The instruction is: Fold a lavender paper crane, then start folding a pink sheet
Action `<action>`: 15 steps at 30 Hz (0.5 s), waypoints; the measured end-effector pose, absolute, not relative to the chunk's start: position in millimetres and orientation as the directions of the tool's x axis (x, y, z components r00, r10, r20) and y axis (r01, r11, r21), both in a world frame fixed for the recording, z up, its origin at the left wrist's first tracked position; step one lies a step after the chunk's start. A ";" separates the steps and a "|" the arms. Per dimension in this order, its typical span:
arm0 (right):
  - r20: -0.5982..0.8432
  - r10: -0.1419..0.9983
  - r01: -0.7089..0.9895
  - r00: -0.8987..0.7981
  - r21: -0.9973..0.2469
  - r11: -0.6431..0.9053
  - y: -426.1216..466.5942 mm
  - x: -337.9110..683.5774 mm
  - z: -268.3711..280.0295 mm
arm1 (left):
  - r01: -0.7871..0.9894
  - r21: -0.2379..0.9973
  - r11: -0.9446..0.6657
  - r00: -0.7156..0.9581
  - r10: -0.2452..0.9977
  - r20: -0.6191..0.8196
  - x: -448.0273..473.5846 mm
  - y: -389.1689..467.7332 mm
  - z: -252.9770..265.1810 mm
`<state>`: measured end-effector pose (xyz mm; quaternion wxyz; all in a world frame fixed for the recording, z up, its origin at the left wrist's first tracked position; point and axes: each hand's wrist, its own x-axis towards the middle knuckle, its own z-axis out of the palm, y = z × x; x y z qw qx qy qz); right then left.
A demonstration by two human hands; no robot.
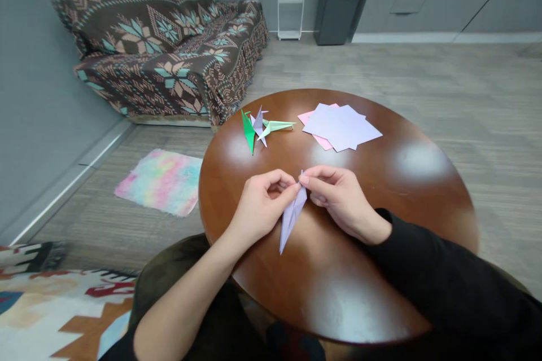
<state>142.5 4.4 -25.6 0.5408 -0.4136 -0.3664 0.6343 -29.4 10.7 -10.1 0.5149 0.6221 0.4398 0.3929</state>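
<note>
Your left hand [261,203] and right hand [342,197] pinch the lilac folded paper [293,216] near its far end. From this grip, its body extends between six and seven o'clock; the exact contact seems partly hidden.

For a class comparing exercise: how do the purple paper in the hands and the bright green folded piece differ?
The purple paper is pinched by the left hand and right hand; the green piece rests on the table. The purple paper is pale; the green piece is vivid. Both are folded, with pointed ends.
</note>
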 end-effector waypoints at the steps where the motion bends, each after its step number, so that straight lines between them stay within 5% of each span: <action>1: -0.132 0.989 -0.377 -0.069 -0.914 -0.148 3.6 142.1 -25.4 | 0.144 0.986 -0.088 0.301 0.953 0.041 -29.5 10.6 -10.5; 15: -0.172 0.981 -0.352 -0.093 -0.916 -0.194 0.5 139.3 -20.3 | 0.200 0.975 -0.099 0.293 0.956 0.038 -27.6 9.1 -7.5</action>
